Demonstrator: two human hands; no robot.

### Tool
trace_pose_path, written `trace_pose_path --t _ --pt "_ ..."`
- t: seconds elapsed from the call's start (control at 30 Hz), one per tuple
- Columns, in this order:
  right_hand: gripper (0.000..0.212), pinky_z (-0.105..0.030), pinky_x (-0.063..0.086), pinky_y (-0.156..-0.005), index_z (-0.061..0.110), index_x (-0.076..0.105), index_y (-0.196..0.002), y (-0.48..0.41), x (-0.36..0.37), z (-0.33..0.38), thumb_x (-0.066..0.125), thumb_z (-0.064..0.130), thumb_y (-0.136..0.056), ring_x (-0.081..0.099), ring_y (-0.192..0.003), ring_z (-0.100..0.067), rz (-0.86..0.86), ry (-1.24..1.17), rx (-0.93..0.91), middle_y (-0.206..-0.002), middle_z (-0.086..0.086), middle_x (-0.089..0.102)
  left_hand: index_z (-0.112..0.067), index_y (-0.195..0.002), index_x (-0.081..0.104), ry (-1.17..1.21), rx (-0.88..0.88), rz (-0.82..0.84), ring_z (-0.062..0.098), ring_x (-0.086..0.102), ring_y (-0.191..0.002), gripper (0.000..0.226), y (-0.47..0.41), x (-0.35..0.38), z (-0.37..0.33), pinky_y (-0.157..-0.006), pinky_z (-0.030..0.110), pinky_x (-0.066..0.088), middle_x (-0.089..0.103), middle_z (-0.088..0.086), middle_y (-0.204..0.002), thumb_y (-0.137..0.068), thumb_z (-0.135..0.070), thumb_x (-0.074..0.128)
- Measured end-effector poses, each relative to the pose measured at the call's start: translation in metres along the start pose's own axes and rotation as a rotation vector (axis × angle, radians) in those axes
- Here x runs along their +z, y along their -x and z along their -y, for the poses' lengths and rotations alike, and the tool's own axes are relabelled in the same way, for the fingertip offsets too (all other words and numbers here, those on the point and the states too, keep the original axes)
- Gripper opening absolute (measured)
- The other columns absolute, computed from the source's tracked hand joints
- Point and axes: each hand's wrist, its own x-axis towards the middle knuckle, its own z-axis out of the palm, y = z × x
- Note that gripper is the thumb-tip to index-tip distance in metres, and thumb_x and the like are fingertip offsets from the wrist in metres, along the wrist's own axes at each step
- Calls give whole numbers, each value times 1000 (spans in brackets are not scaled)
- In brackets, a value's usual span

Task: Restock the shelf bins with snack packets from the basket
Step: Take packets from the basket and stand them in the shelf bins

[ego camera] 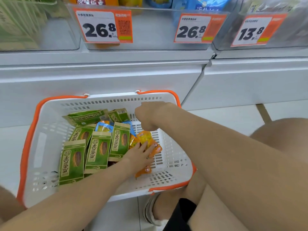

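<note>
A white basket (50,147) with orange handles stands on the floor below the shelf. Several green seed packets (98,150) lie in its left half, with orange packets (155,150) and a blue packet (103,126) to the right. My left hand (139,156) reaches in from the lower left and rests with straight fingers on the orange packets. My right hand (146,116) is bent down at the wrist over the basket, its fingers mostly hidden. It pinches the top of an upright orange packet (144,137).
Clear shelf bins (146,45) with orange price tags (103,26) run along the top and hold snack bags. White cabinet fronts (100,77) lie behind the basket. My knee (283,135) and sandalled foot (153,210) are at the right, close to the basket.
</note>
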Motion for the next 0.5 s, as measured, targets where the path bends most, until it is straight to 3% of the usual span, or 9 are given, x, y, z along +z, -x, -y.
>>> trace_pose_path --t 0.17,0.23,0.27,0.33,0.43,0.5 --pt "29 -35 45 -68 17 39 -74 -2 2 0 52 8 -98 48 -68 -18 13 29 0 -78 -2 48 -21 -157 17 143 -106 -128 48 22 -153 67 9 -15 29 -116 54 39 1 29 -170 -103 -1 52" --pt "30 -34 44 -67 18 38 -74 0 3 -2 53 10 -98 49 -71 -19 23 14 -4 -79 -2 47 -17 -154 22 209 -200 -184 45 43 -141 65 14 -28 37 -95 44 52 24 27 -163 -100 3 52" --pt "30 -32 43 -65 18 38 -74 1 2 -3 54 10 -98 49 -69 -18 29 8 -6 -78 -2 47 -15 -153 26 263 -258 -217 40 53 -130 62 16 -35 42 -82 40 52 38 22 -154 -99 3 51" --pt "29 -30 42 -63 18 41 -74 4 0 -6 54 10 -98 51 -71 -18 38 6 -11 -79 -1 50 -13 -147 36 381 -370 -280 33 67 -108 55 21 -47 56 -73 39 55 58 13 -126 -97 4 50" --pt "21 -35 51 -78 19 48 -79 8 -6 -14 50 9 -97 59 -87 -22 35 -3 5 -90 -1 57 -20 -122 45 656 -581 -473 31 65 -74 38 25 -51 80 -63 44 55 56 2 -81 -96 6 51" --pt "20 -37 53 -78 19 49 -78 8 -10 -21 47 8 -95 60 -87 -24 21 -2 27 -90 -1 59 -22 -104 45 904 -681 -644 31 61 -66 24 30 -54 91 -58 47 54 60 5 -73 -99 0 53"
